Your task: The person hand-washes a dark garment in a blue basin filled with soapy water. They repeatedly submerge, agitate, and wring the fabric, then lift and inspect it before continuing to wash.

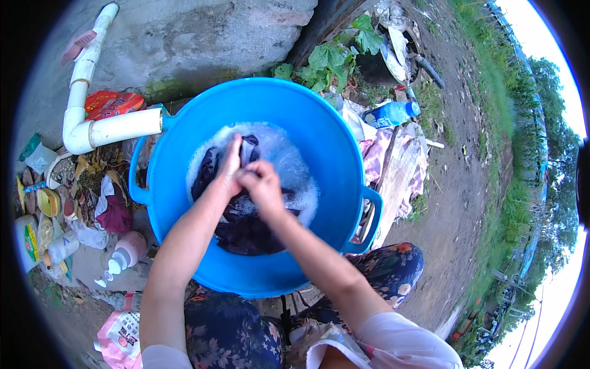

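Note:
A large blue tub (pixel 326 132) with two side handles stands between my knees. Dark wet cloth (pixel 249 237) lies in foamy water (pixel 279 154) inside it. Over the water my left hand (pixel 230 165) grips a bunched part of the dark cloth, which shows beside its fingers. My right hand (pixel 264 184) is curled up against the left one, slightly smeared by motion, with its fingers closed on the same cloth. Part of the cloth is hidden under my hands and wrists.
A white drain pipe (pixel 126 128) ends at the tub's left rim. Bottles, rags and a pink pump bottle (pixel 129 249) crowd the ground at left. To the right are a blue bottle (pixel 393 115) and a wooden board (pixel 393 178). A concrete wall (pixel 203 43) rises behind.

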### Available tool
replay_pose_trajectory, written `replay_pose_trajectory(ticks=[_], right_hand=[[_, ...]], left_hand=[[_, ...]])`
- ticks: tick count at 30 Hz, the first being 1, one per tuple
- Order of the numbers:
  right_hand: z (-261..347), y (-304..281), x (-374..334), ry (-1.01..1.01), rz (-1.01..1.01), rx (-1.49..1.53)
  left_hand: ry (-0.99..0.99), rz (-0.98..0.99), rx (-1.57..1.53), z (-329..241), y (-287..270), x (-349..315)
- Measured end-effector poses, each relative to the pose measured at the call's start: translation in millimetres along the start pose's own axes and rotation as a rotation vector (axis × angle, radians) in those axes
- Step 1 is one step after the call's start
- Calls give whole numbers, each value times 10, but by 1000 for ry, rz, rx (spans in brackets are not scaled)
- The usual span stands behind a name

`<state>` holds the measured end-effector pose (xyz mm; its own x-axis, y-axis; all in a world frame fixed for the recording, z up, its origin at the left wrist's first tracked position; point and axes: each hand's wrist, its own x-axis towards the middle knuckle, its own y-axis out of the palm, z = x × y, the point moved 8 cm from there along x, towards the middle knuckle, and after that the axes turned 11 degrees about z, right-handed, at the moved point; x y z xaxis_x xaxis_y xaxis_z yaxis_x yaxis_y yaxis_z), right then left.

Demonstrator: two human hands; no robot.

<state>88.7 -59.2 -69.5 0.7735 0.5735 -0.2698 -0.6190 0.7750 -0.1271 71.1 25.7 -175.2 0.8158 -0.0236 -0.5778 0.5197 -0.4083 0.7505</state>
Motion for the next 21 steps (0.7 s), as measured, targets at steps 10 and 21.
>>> replay_pose_trajectory(ticks=[10, 21], right_hand=[[-313, -865, 277, 156, -539, -508], [305, -866, 369, -241, -602, -443]], left_hand=[[-7, 48, 81, 226, 816, -336], [-79, 202, 9, 279, 775, -391]])
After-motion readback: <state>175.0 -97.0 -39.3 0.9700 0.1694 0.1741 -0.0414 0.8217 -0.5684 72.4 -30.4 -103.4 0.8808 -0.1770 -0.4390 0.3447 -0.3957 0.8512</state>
